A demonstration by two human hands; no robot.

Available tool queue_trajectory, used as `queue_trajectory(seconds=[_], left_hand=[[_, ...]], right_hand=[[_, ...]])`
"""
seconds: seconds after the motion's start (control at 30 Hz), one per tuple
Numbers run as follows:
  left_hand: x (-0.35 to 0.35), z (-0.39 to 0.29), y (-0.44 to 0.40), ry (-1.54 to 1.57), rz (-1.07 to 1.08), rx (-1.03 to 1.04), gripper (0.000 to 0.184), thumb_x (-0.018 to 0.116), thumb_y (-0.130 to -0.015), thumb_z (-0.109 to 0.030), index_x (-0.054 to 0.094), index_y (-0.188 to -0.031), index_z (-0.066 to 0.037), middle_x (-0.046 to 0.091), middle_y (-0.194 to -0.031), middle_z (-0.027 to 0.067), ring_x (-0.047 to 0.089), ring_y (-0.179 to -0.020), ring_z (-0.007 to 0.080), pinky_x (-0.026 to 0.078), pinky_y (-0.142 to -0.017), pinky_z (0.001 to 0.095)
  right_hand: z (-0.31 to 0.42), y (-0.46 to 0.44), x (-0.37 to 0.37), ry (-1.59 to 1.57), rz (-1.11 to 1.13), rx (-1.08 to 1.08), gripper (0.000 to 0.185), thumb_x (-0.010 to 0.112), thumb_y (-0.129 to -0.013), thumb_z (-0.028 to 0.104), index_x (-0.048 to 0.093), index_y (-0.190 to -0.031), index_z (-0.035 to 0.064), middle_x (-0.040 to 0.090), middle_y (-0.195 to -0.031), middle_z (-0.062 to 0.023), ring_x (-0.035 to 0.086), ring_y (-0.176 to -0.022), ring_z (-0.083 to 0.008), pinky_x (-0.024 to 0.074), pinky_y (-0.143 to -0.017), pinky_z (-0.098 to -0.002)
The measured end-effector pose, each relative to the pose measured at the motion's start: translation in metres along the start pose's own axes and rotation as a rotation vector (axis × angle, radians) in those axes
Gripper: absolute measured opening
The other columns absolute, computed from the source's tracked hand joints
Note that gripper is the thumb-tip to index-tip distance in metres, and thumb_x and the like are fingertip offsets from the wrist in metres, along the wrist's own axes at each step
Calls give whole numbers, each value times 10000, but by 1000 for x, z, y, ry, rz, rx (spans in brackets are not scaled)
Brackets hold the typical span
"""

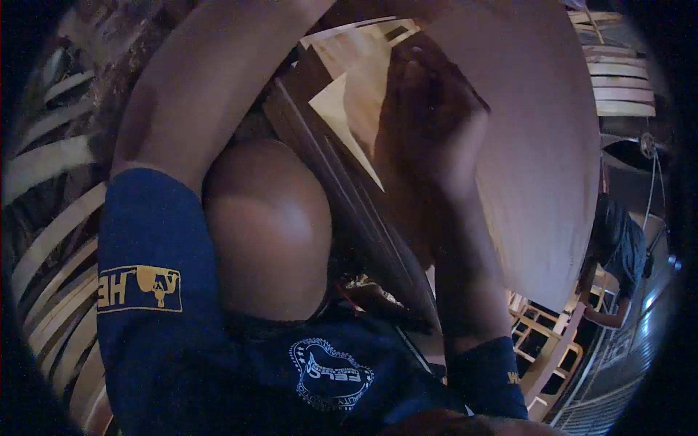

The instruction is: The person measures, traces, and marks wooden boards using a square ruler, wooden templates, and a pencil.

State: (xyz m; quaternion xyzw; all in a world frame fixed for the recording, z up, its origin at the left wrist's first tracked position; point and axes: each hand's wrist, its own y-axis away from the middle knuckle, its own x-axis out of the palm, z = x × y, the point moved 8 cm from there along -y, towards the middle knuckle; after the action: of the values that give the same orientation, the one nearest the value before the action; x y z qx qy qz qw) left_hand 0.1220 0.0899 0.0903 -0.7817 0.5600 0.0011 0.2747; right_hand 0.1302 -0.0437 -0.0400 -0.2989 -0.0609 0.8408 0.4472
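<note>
My right hand [436, 116] is closed with curled fingers, low over a large, smooth, curved wooden panel [538, 152]. Whatever the fingers hold, if anything, is hidden in shadow. Close by on its left lies a pale, pointed flat piece [345, 120], lit brighter than the rest. My left forearm [203, 80] reaches up and across to the top edge. There the left hand is cut off or lost in a dark patch, so its fingers do not show. Beneath the panel, a dark wooden edge [342, 182] slants beside my bare knee [269, 218].
Curved pale wooden strips [58, 254] line the left side. At right, slatted wooden pieces [618, 80] are stacked, and another person [618, 240] is near a wooden frame [552, 341]. A corrugated metal surface [618, 363] is at lower right.
</note>
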Motion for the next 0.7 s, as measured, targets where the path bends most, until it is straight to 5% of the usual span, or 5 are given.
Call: queue_trajectory(seconds=[0.17,0.27,0.4,0.57,0.7], left_hand=[[10,1,-37,-170,50,-816,466,654,-948,-461,686,-1068,-11,664,-857,105,635,-774,160,527,-711,356],[3,5,-79,-104,48,-546,529,661,-931,-490,672,-1128,0,681,-978,170,666,-916,215,536,-816,381],[-6,20,-19,34,-290,585,594,681,-914,-498,645,-1201,21,677,-1082,225,678,-994,261,540,-874,387],[14,-4,-83,-182,33,-737,624,712,-900,-479,622,-1234,40,668,-1136,247,680,-1019,280,547,-876,386],[-1,-29,-38,-465,-9,-1031,634,717,-900,-471,613,-1243,52,667,-1143,250,683,-1016,280,553,-866,383]], right_hand=[[25,2,5,170,-29,109,191,566,-991,77,674,-1067,-61,697,-920,-84,621,-727,-119,506,-609,-277],[12,-2,5,36,-33,174,195,594,-988,115,691,-1058,-39,699,-813,-75,624,-683,-105,510,-595,-282],[35,-8,6,204,-70,158,202,628,-976,154,708,-1045,-18,669,-693,-55,598,-611,-89,494,-561,-282],[30,-12,4,256,-35,71,205,633,-973,166,715,-1032,-13,675,-691,-58,611,-613,-95,492,-574,-278],[33,-15,2,212,-56,51,218,635,-973,194,721,-1018,-1,688,-690,-67,634,-622,-111,502,-594,-284]])
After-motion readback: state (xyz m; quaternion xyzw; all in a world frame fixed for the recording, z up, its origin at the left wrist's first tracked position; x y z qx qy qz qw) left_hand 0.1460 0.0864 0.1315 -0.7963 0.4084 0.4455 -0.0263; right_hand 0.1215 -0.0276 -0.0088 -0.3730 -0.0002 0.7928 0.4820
